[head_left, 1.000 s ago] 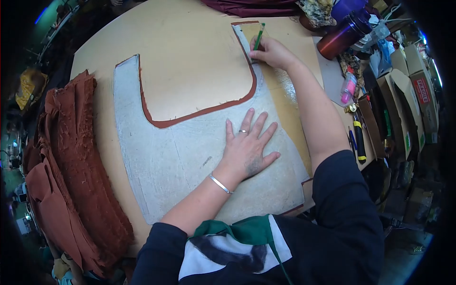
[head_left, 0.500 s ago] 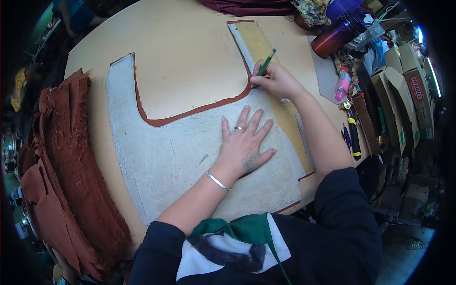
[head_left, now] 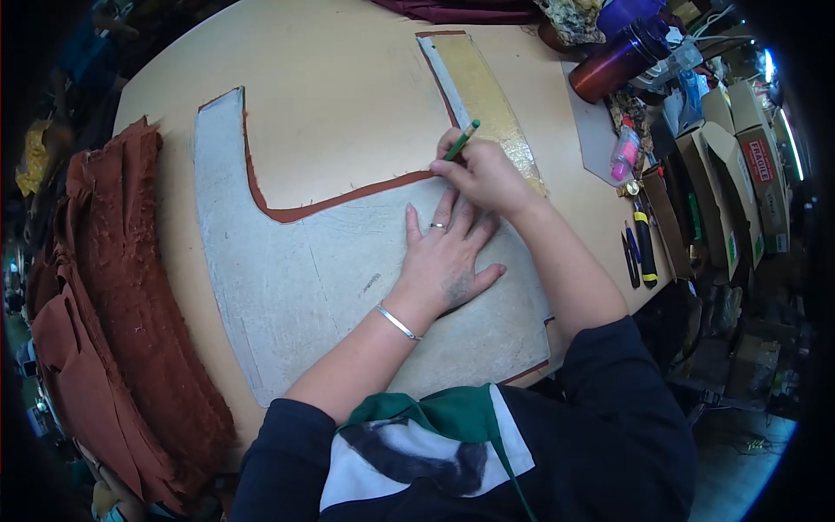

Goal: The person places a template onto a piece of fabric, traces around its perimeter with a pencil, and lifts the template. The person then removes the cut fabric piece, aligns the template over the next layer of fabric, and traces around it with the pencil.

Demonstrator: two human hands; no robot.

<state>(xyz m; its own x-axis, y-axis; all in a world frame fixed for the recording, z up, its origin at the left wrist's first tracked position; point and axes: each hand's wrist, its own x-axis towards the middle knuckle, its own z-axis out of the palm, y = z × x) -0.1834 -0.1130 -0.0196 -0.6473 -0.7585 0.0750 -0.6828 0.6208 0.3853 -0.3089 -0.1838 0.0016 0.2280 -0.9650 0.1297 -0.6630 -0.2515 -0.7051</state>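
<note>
A large pale grey pattern template (head_left: 287,278) with a U-shaped cutout lies flat on the table. Rust-brown fabric (head_left: 348,197) shows as a narrow strip beyond the cutout's edge. My left hand (head_left: 448,252), fingers spread, presses on the template. My right hand (head_left: 483,170) pinches a green pencil (head_left: 462,141) at the curved edge of the cutout, just above the left fingertips; the pencil's tip is hidden by the fingers. A yellowish strip (head_left: 487,87) runs along the template's right arm, partly covered by my right hand.
A pile of rust-brown fabric pieces (head_left: 130,304) sits at the left edge of the table (head_left: 348,104). Along the right stand a dark red tumbler (head_left: 617,61), a pink bottle (head_left: 625,154), pens, a black-and-yellow-handled tool (head_left: 644,248) and cardboard boxes (head_left: 757,170).
My right hand with the pencil has moved left and down along the cutout's curved edge, nearer my left hand. My left hand stays spread on the template.
</note>
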